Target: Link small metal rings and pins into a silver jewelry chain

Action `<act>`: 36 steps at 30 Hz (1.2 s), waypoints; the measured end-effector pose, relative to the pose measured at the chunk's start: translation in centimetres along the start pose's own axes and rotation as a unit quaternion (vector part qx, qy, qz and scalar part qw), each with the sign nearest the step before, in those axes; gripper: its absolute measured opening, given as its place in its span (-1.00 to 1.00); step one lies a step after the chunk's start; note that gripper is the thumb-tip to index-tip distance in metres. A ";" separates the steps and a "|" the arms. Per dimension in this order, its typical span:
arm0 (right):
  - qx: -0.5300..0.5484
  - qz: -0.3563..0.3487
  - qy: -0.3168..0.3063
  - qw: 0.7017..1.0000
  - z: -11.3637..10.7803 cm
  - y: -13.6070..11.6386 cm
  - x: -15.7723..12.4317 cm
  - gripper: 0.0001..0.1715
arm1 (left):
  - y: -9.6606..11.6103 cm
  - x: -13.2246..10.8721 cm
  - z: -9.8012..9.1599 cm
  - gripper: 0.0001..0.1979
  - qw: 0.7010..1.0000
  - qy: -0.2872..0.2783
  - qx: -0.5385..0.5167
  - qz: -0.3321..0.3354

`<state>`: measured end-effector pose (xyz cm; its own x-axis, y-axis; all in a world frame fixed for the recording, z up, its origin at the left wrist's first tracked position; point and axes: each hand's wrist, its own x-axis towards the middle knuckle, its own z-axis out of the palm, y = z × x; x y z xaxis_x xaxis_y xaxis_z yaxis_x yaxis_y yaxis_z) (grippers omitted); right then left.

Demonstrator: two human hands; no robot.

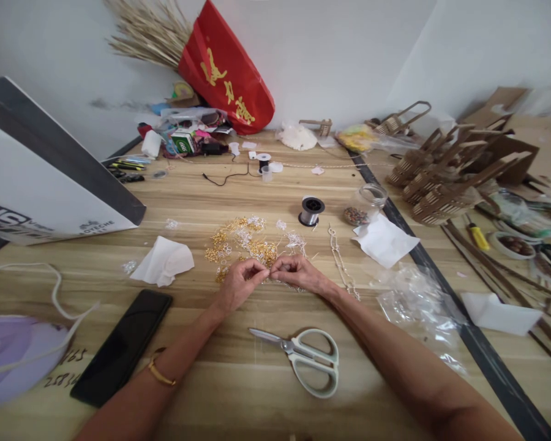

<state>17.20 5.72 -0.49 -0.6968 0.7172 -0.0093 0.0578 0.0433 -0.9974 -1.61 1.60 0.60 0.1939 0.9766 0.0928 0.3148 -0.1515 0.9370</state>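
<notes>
Left hand (241,282), right hand (302,274) pinched narrow, contents unclear; gold pieces (263,250) just beyond.

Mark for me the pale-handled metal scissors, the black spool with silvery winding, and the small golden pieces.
Pale-handled metal scissors (286,346), head view: the pivot.
Black spool with silvery winding (311,212), head view: the winding.
Small golden pieces (263,250), head view: a cluster's middle.

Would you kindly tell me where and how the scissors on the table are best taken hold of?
By the pale looped handles, I'd suggest, with the right hand coming from the right: the scissors lie flat, their blades pointing left, while the handles form two open loops at the right end, likely easy for fingers to enter.
</notes>
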 end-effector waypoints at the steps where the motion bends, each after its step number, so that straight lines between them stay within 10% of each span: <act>1: -0.001 0.000 -0.001 1.000 0.0 0.0 0.0 -0.64 | 0.0 0.0 0.0 -0.82 1.000 0.000 0.002 0.001; 12: 0.011 0.000 -0.001 1.000 0.0 -0.3 0.0 -0.66 | 0.3 0.0 0.4 -0.80 0.994 0.027 -0.092 -0.055; 36: 0.038 -0.031 0.023 0.999 0.9 -1.4 -0.2 -0.65 | -0.2 -0.2 0.4 -0.75 0.949 -0.112 -0.247 -0.163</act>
<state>16.60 4.91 0.85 -0.6640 0.7457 0.0547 -0.0404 0.0373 -0.9985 -1.32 1.39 0.25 0.3719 0.8939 -0.2504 -0.0719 0.2967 0.9523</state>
